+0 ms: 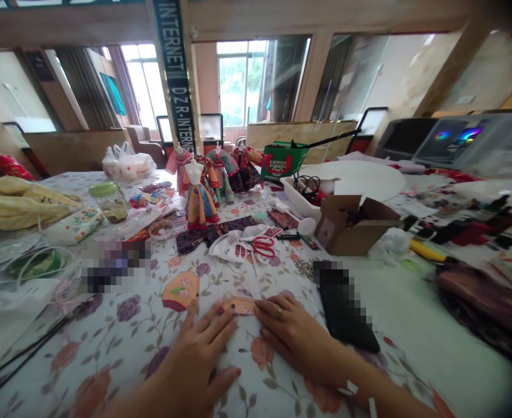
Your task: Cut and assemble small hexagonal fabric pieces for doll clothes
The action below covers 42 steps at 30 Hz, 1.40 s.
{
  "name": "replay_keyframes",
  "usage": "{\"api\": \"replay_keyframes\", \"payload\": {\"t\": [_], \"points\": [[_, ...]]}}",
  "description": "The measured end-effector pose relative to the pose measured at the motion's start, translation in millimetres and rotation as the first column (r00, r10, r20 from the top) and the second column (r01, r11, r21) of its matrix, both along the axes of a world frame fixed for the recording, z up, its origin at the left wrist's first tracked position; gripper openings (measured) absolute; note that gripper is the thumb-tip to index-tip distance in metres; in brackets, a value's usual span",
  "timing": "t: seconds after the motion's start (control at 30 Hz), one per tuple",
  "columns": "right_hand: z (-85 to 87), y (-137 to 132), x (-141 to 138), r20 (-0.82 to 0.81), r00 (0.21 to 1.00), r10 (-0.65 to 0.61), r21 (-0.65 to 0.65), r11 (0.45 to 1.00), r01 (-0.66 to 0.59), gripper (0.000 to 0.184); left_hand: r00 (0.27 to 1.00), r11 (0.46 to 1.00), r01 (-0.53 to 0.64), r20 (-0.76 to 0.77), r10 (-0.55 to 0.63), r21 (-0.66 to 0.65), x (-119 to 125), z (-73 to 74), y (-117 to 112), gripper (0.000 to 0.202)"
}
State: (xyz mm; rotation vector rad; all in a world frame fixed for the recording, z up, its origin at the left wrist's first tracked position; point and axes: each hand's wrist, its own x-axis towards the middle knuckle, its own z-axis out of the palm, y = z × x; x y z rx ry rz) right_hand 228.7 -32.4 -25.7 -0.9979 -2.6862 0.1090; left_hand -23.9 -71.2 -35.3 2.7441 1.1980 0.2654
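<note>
Between my hands a small orange piece of fabric (242,305) lies on the flowered tablecloth (128,334). My left hand (195,348) rests flat with its fingers spread, two fingertips at the piece's left end. From the other side, my right hand (302,337), with a ring on it, lays its fingertips on the right end; its fingers are stretched out and its thumb is tucked low. A second orange piece (181,290), printed with a flower and edged in dark red, lies flat just beyond my left hand.
Red-handled scissors (263,247) lie on a white bag ahead. Behind them stand several dressed doll forms (199,200). A black phone-like object (345,307), partly blurred, is right of my right hand. Farther are an open cardboard box (341,232), a jar (110,203) and cables (25,354).
</note>
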Motion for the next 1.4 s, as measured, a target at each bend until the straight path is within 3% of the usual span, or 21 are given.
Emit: {"api": "replay_keyframes", "payload": {"t": [0.33,0.53,0.67,0.83,0.93,1.0,1.07,1.2,1.3,1.4], "points": [[-0.7,-4,-2,0.013,1.000,-0.019,0.022,1.000,0.019,0.043,0.999,0.999,-0.022,-0.023,0.023,0.037,2,1.8,-5,0.060],[5.4,-5,-3,0.011,0.999,-0.037,-0.042,0.998,0.038,0.035,0.999,0.997,-0.038,-0.006,0.039,0.067,2,0.9,-7,0.060],[0.3,-6,0,-0.009,0.998,-0.058,-0.009,0.998,0.058,0.043,0.999,0.994,-0.042,-0.001,0.042,0.097,1,1.2,-6,0.061],[-9.5,-4,0,-0.024,0.998,-0.059,0.024,0.998,0.059,0.043,0.999,0.988,-0.046,-0.003,0.047,0.150,2,0.3,-12,0.057],[-10.8,-3,0,-0.033,0.997,-0.064,0.033,0.997,0.065,0.041,0.997,0.963,-0.073,0.017,0.071,0.261,1,-2.8,-12,0.052],[-11.0,-3,0,-0.042,0.997,-0.066,0.042,0.997,0.068,0.043,0.995,0.914,-0.099,0.054,0.085,0.394,-6,-2.2,2,0.044],[-11.2,-1,-1,-0.047,0.996,-0.072,0.064,0.995,0.075,0.047,0.982,0.826,-0.187,0.136,0.135,0.531,-21,3.6,28,0.034],[-10.2,3,-4,-0.027,0.997,-0.076,0.105,0.991,0.078,0.052,0.819,0.682,-0.571,0.263,0.509,0.458,-70,26.5,102,0.034],[-8.5,2,-4,-0.034,0.996,-0.084,0.056,0.995,0.085,0.049,0.777,0.683,-0.623,0.199,0.597,0.382,-103,36.1,148,0.032],[-8.1,1,-2,-0.103,0.990,-0.100,-0.019,0.995,0.099,0.045,0.764,0.696,-0.635,0.142,0.629,0.336,-121,30.8,176,0.031]]}}
